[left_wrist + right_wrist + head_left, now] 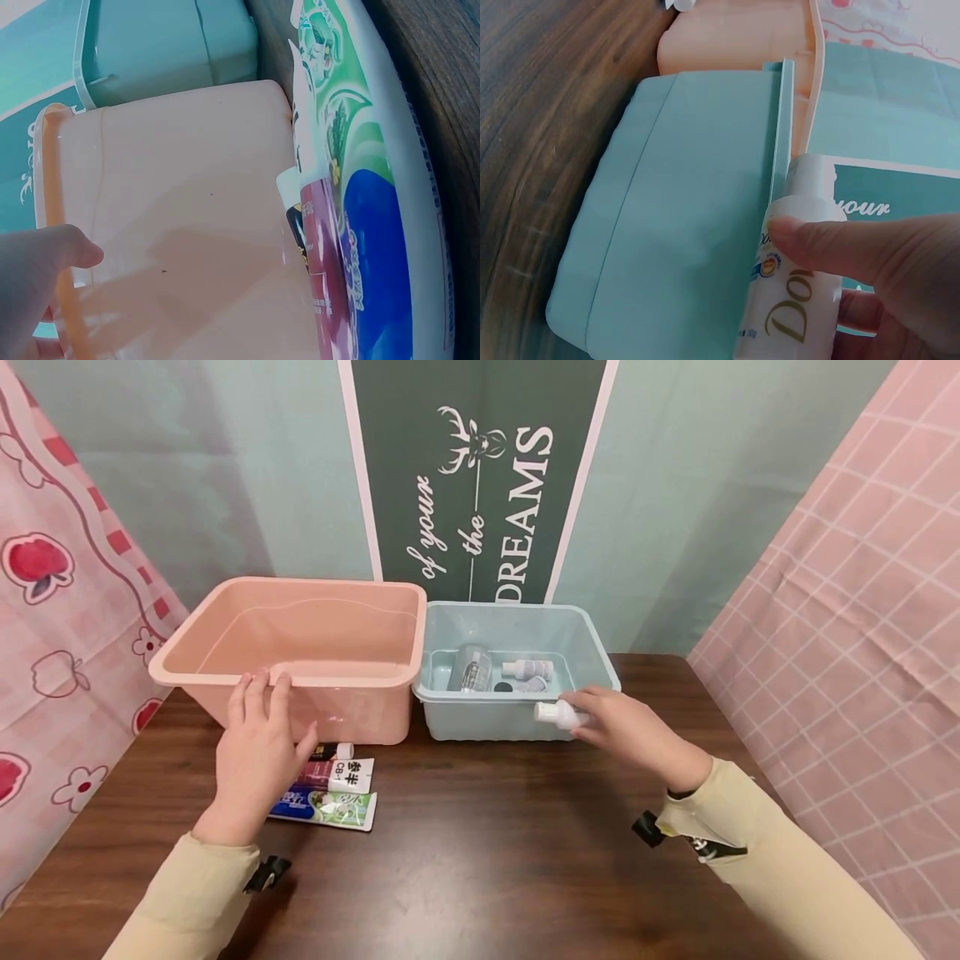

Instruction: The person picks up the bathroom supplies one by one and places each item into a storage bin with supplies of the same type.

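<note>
In my right hand [626,727] I grip a small white bottle [558,715], its cap pointing left. It is at the front right rim of the light blue bin [495,720]; the right wrist view shows gold lettering on the bottle [795,300] and my thumb across it. Inside that bin lie a clear bottle [472,668] and a small white bottle [528,670]. Fingers of my left hand [258,747] rest straight over the front rim of the pink bin [360,714], with the thumb outside its wall. Its interior shows no contents.
In front of the pink bin, partly behind my left hand, lie a green and blue tube [330,807], a red and white tube [348,774] and a black tube with a white cap [344,751]. The bins stand side by side on the dark wooden table [480,860], before a printed curtain [480,485].
</note>
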The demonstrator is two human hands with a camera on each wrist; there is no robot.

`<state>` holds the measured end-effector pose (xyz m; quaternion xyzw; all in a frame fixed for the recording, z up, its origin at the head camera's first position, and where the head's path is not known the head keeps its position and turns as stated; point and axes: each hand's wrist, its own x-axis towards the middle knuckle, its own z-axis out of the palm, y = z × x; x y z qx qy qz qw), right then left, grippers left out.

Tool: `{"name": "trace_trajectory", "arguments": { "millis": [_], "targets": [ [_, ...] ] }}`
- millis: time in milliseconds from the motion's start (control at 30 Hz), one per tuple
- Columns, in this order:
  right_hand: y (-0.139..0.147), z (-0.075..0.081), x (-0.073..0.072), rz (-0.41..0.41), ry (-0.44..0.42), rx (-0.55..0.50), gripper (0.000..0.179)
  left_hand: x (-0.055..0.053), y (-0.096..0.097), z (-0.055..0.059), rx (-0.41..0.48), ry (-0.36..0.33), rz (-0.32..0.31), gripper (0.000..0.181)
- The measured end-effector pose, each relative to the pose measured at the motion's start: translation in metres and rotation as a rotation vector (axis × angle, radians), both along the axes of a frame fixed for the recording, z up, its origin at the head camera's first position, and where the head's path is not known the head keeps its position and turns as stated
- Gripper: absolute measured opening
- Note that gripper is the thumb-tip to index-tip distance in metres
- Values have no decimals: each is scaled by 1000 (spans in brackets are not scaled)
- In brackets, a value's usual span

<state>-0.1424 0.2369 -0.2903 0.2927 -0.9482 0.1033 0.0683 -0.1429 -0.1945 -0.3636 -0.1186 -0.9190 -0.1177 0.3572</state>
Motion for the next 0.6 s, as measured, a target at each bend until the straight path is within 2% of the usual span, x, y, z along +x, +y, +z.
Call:
{"name": "trace_trajectory", "arguments": {
  "millis": [300,600],
  "targets": [
    [-2,0,-4,8,-7,-5,40,0,-1,-4,7,3,9,68],
    [-2,10,-9,36,-62,-27,40,-2,0,-6,7,5,13,67]
  ]
}}
